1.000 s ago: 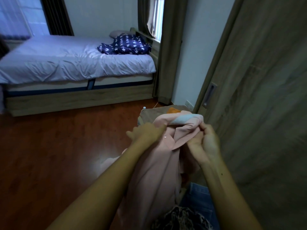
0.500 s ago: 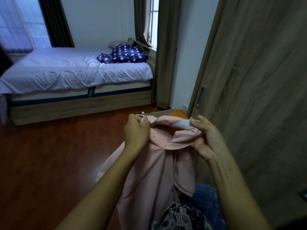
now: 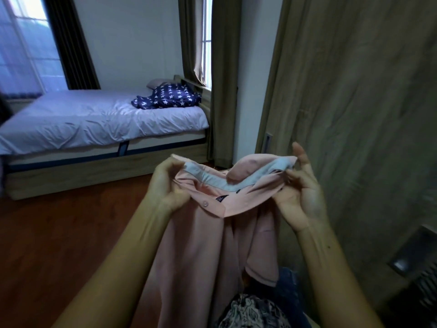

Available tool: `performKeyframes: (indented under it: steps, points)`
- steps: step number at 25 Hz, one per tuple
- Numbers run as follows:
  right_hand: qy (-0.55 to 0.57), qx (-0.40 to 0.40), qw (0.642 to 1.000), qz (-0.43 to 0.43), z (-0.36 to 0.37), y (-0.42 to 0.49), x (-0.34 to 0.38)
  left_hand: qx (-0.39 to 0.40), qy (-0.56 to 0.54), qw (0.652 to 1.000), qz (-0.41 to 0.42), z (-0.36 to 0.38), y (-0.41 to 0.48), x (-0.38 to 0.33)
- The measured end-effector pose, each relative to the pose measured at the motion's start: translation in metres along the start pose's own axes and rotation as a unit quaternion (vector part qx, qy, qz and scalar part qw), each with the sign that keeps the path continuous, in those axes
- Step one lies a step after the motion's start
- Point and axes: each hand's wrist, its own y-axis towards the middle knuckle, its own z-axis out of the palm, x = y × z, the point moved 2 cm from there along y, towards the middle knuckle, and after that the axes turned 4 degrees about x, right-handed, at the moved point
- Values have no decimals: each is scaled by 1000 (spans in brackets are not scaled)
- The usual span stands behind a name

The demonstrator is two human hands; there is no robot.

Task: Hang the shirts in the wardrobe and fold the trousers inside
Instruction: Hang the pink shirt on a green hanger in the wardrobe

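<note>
Holding a pink shirt (image 3: 208,245) up by its collar, the left hand (image 3: 165,185) curls its fingers round the collar's left end. The right hand (image 3: 300,192) pinches the right end between thumb and fingers, one finger pointing straight up. The shirt's body hangs down between the forearms, just beside the closed wooden wardrobe door (image 3: 354,114) on the right. Open red-brown floor (image 3: 59,233) lies to the left, reaching to a bed (image 3: 94,119) with a star-patterned cloth (image 3: 168,98) and a curtain (image 3: 223,79) past it. Below the shirt sit denim (image 3: 290,287) and a patterned fabric (image 3: 250,313); what holds them cannot be told.
</note>
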Motion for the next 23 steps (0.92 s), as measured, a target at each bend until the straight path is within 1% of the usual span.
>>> performKeyframes:
  steps: [2, 4, 5, 6, 7, 8, 9, 10, 11, 13, 14, 16, 17, 18, 19, 20, 21, 22, 23]
  points:
    - [49, 15, 999, -7, 1, -6, 12, -28, 149, 987, 51, 7, -3, -1]
    - [64, 31, 997, -20, 1, -13, 21, -56, 282, 945, 154, 13, -8, -3]
    - [34, 31, 998, -30, 3, -17, 26, -56, 346, 915, 201, 19, -12, -3]
    - [-37, 23, 998, -49, 5, -21, 32, -57, 410, 878, 240, 23, -17, -4]
    - [-153, 0, 985, -82, 7, -26, 38, -52, 469, 838, 274, 32, -22, -4]
    - [-295, -35, 947, -124, 9, -31, 45, -50, 518, 800, 300, 39, -26, -3]
    - [-411, -72, 894, -160, 10, -36, 51, -48, 554, 766, 322, 47, -30, -2]
    - [-487, -104, 848, -183, 9, -40, 57, -47, 579, 738, 342, 56, -33, 0]
    - [-531, -133, 815, -193, 7, -44, 61, -44, 595, 717, 360, 64, -36, 3]
    - [-566, -187, 776, -204, 1, -53, 74, -26, 610, 686, 395, 79, -42, 11]
    - [-570, -208, 767, -207, -3, -58, 80, -11, 615, 672, 413, 88, -48, 16]
    - [-558, -237, 765, -219, -9, -69, 93, 19, 616, 651, 443, 111, -61, 25]
    - [-542, -248, 769, -231, -10, -75, 102, 32, 608, 651, 454, 123, -65, 28]
    - [-520, -257, 777, -243, -11, -81, 113, 43, 589, 664, 459, 137, -70, 32]
    - [-495, -269, 787, -252, -11, -87, 123, 45, 559, 696, 449, 147, -71, 35]
    - [-473, -286, 793, -256, -11, -94, 134, 50, 518, 744, 419, 156, -69, 37]
    - [-455, -304, 797, -255, -12, -99, 145, 59, 463, 804, 368, 164, -66, 41]
    - [-442, -316, 801, -251, -13, -106, 155, 70, 408, 860, 298, 170, -65, 49]
    - [-434, -318, 807, -242, -15, -111, 162, 82, 360, 901, 229, 173, -63, 58]
